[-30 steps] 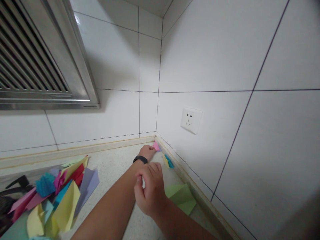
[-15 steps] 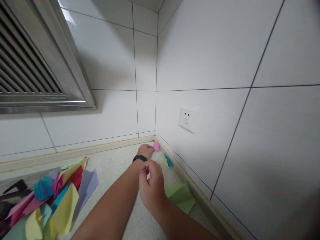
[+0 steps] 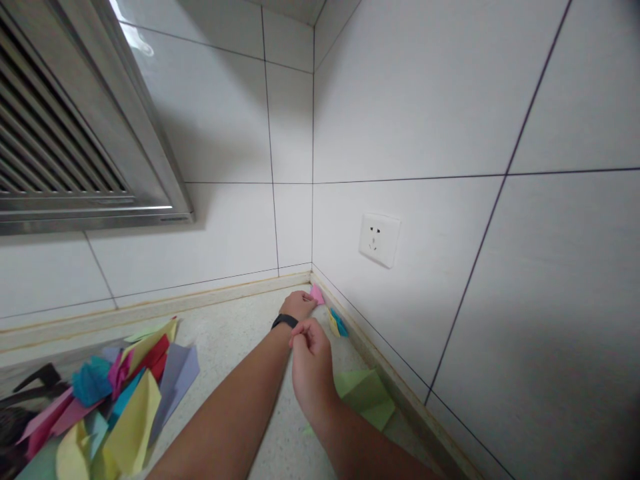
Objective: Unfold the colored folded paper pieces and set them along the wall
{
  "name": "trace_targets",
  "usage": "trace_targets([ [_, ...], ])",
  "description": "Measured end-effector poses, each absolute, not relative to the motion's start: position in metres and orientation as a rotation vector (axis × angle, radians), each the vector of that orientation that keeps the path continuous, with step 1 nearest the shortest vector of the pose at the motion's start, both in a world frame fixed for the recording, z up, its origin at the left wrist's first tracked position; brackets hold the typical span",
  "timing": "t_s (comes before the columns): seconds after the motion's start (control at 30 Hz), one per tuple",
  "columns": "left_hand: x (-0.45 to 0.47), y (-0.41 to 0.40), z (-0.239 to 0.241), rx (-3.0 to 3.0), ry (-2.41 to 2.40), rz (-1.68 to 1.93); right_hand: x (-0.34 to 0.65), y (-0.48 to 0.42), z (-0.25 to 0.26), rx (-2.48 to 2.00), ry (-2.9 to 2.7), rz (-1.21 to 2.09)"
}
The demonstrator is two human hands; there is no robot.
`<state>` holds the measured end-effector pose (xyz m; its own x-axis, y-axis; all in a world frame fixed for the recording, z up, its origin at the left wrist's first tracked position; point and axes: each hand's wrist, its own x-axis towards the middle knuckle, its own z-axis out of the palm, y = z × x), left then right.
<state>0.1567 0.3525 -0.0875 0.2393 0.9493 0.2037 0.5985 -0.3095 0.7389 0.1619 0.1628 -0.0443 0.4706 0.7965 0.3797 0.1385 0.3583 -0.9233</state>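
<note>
My left hand [image 3: 299,304] reaches into the corner of the counter, a black band on its wrist. Its fingers are closed at the edge of a small pink folded paper [image 3: 317,294]. Nearer to me, my right hand [image 3: 313,353] hovers beside the left wrist with fingers curled in; whatever lies inside them, if anything, is hidden. A small yellow and blue folded paper [image 3: 339,323] rests against the right wall's ledge. Light green folded paper [image 3: 367,397] lies just right of my right wrist, partly covered by that arm.
A heap of colourful folded papers [image 3: 125,407] fills the left of the speckled counter [image 3: 220,347], with dark objects [image 3: 30,407] beside it. A metal range hood [image 3: 150,167] hangs at upper left. The tiled right wall carries a white socket [image 3: 380,240].
Both hands have shifted slightly right, and the right hand's fingers have curled in more closely. The left hand remains at the pink paper. The view has moved slightly.
</note>
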Motion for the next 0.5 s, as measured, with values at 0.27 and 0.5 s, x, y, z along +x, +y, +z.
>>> trace_targets([
  [0.27,0.1558,0.349,-0.0882,2.129,1.332,0.833,0.1623,0.1593,-0.0469,-1.203,-1.234,0.392],
  [0.5,0.1547,0.3498,-0.0899,2.196,1.333,0.837,0.16,0.1542,-0.0477,-1.207,-1.345,0.29],
])
